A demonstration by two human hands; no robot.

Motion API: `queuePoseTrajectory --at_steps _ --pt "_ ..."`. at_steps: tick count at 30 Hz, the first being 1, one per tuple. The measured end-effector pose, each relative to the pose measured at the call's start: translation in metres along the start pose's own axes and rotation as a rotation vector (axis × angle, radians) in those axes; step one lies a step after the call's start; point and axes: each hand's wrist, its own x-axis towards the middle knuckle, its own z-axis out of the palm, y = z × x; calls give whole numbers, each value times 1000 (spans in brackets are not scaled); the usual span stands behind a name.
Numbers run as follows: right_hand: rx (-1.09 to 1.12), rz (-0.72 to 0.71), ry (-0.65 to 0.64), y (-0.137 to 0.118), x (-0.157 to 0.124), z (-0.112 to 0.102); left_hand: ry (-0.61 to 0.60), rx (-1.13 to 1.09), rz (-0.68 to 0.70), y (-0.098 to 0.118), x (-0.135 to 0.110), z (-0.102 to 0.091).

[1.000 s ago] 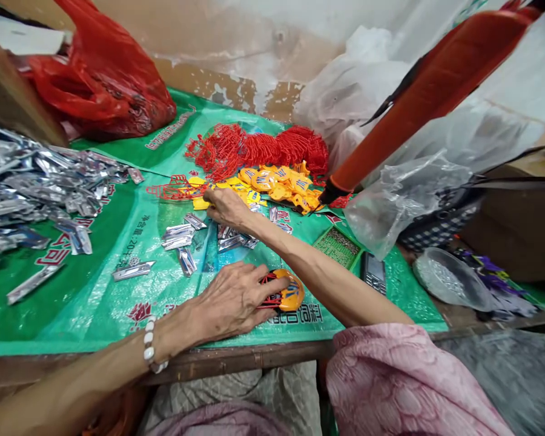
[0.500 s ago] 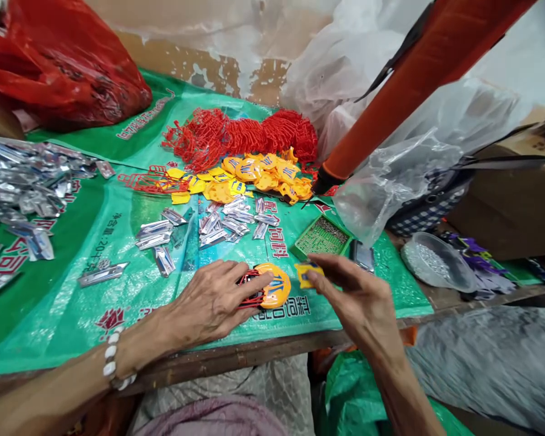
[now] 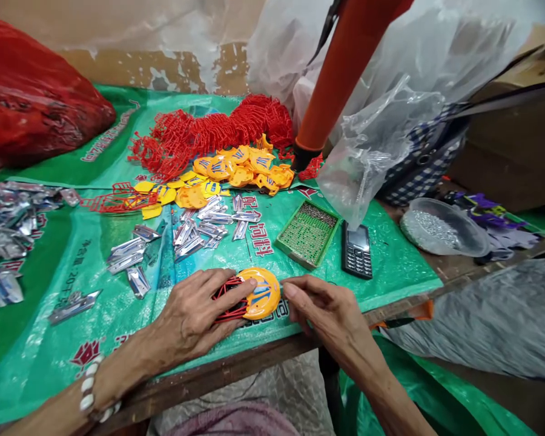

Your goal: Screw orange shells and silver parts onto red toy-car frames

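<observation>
My left hand (image 3: 195, 312) is closed on a yellow oval plastic piece (image 3: 264, 297) with a blue mark, its thumb lying on top. Red plastic bars (image 3: 231, 297) stick out of that piece under my fingers. Close to its right edge is my right hand (image 3: 320, 306), with thumb and forefinger pinched together. Whatever those fingertips hold, if anything, is too small or hidden to make out. A green tray (image 3: 287, 249) of small metal pins lies beyond my right hand, and a black keypad phone (image 3: 358, 251) is beside the tray.
Behind lie yellow plastic pieces (image 3: 240, 166) and a heap of red plastic frames (image 3: 218, 133). Silvery packets (image 3: 211, 224) are spread at the left and middle. An orange tube (image 3: 331, 79) with a black tip slants down. A clear bowl (image 3: 476, 239) stands at right.
My right hand has come left to the oval piece's edge; the small yellow piece in its fingers no longer shows. The view has swung right, revealing the whole phone.
</observation>
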Motion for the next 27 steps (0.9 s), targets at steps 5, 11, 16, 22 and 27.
queuePoseTrajectory --at_steps 5,11,16,22,27 --pt "458 344 -245 -9 7 14 12 4 11 0 2 0" --pt "555 299 -164 -1 8 20 -15 -8 17 0 4 0" --pt "549 290 -142 2 11 18 -52 -14 -9 2 8 1" --pt "466 326 -249 2 13 4 -101 6 -13 6 13 2" --pt "418 325 -335 1 20 -5 -142 10 -11 6 16 0"
